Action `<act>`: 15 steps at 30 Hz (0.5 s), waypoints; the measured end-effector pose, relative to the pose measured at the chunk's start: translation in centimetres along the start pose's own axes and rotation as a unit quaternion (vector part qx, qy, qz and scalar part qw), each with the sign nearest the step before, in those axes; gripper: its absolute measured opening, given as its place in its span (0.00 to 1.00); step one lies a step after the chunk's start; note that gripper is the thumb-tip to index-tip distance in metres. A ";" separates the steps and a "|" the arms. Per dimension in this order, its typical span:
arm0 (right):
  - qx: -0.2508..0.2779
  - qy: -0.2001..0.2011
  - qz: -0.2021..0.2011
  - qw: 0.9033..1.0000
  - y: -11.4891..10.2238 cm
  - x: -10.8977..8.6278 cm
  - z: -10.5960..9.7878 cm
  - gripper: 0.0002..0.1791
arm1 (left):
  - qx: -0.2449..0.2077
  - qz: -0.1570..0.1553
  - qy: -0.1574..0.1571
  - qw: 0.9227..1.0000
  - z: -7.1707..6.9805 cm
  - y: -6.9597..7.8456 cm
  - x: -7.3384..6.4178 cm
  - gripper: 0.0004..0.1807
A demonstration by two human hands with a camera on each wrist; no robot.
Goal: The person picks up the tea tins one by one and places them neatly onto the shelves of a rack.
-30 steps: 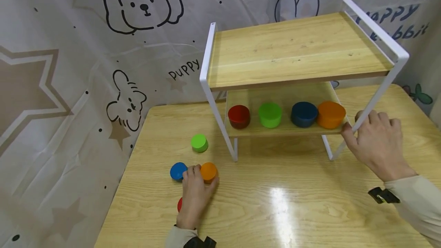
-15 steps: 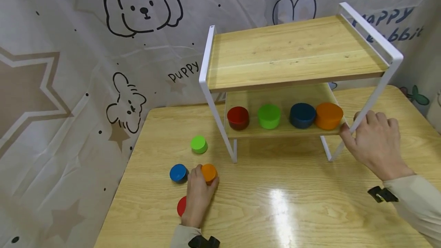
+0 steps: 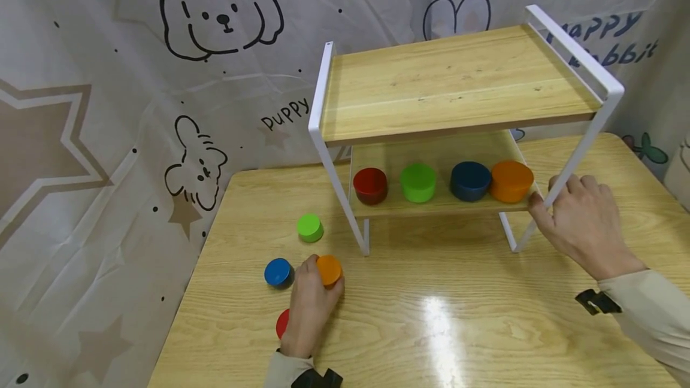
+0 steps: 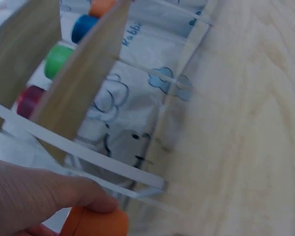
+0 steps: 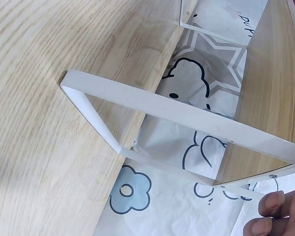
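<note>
In the head view my left hand point(image 3: 312, 310) holds an orange cylindrical block point(image 3: 329, 270) between fingers and thumb, low over the table. The left wrist view shows my thumb lying on this orange block point(image 4: 101, 222). Close by are a blue block point(image 3: 278, 272), a green block point(image 3: 309, 227) and a red block point(image 3: 283, 323) partly hidden by my hand. My right hand point(image 3: 584, 223) grips the right front leg of a two-tier shelf point(image 3: 458, 82), its thumb at the lower board's front corner. Curled fingertips point(image 5: 273, 202) show beside the frame in the right wrist view.
On the lower board stand larger round pieces in a row: red point(image 3: 370, 186), green point(image 3: 417, 183), dark blue point(image 3: 471, 181) and orange point(image 3: 511, 181). White metal legs point(image 3: 339, 190) frame the shelf. A printed curtain point(image 3: 242, 94) hangs behind the wooden table point(image 3: 399, 328).
My left hand has shifted slightly right with the orange block, away from the blue block, and more of the red block shows. The right hand keeps its grip on the shelf.
</note>
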State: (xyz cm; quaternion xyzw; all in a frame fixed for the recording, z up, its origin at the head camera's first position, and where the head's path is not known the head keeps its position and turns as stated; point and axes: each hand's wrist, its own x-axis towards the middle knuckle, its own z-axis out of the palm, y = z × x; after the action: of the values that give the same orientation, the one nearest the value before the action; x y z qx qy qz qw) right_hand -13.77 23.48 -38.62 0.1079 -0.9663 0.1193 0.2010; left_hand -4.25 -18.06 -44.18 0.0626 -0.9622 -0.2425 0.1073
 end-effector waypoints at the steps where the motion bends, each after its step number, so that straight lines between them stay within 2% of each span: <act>1: 0.000 0.002 -0.001 1.000 0.0 0.0 0.0 0.23 | -0.005 0.006 -0.003 1.000 -0.4 0.3 0.0 0.31; 5: 0.005 0.000 -0.001 1.000 0.0 -0.1 0.1 0.23 | -0.011 0.035 0.003 0.999 -1.9 1.3 0.3 0.29; 11: 0.011 0.001 -0.004 1.000 -0.1 0.0 0.2 0.23 | -0.005 0.071 0.034 0.997 -3.4 2.7 0.9 0.28; 15: 0.010 0.000 -0.002 1.000 -0.1 0.0 0.2 0.23 | -0.015 0.118 0.060 0.991 -4.3 3.6 1.3 0.27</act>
State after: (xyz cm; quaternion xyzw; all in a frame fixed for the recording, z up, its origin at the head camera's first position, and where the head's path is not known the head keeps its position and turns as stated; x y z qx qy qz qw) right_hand -13.84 23.32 -38.81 0.1120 -0.9647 0.1284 0.2006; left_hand -4.69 -17.13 -38.51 -0.0383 -0.9510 -0.2382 0.1933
